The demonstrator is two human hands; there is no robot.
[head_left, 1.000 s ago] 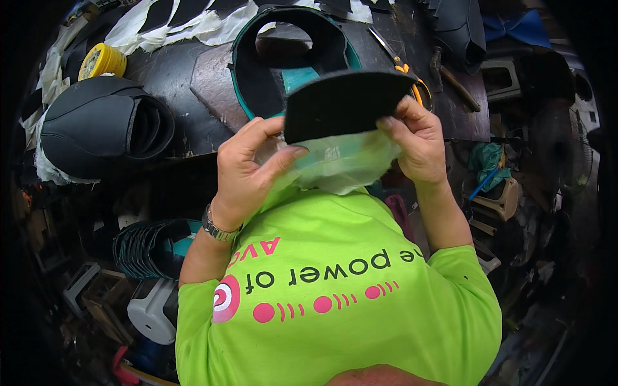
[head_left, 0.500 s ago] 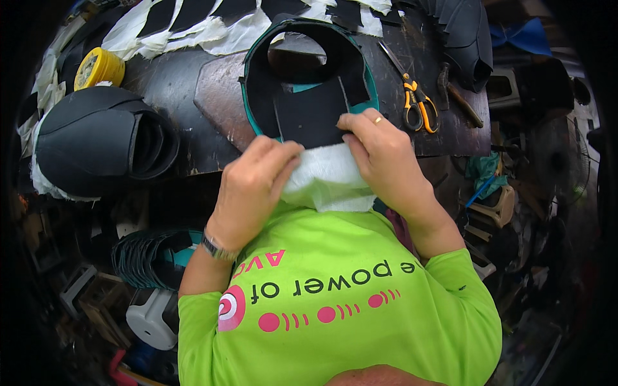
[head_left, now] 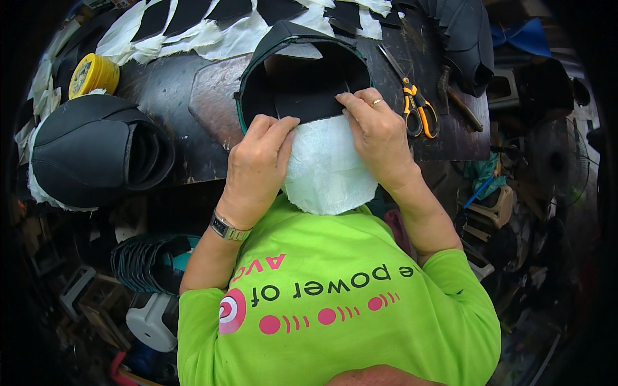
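Observation:
A black, tube-shaped piece (head_left: 257, 77) with a green edge stands at the front of the dark bench, its opening toward me. Along its near rim lies a white cloth panel (head_left: 328, 170) that hangs down in front of my shirt. With thumb and fingers closed, my left hand (head_left: 257, 157) pinches the panel's upper left corner against the rim. My right hand (head_left: 378, 132), a ring on one finger, pinches the upper right corner the same way. How far the cloth reaches inside the tube is hidden.
Orange-and-black scissors (head_left: 418, 109) and a hammer (head_left: 460, 100) lie to the right on the bench (head_left: 161, 77). Rolled black pieces (head_left: 84, 148) and a yellow tub (head_left: 95, 74) sit at the left. White cloth strips with black patches (head_left: 212, 32) cross the back. A white stool (head_left: 153, 321) stands below left.
The white panel, folded and bunched before, now hangs flat and spread out. The tube's near side has tilted up, and both hands have shifted slightly up along the cloth's top edge.

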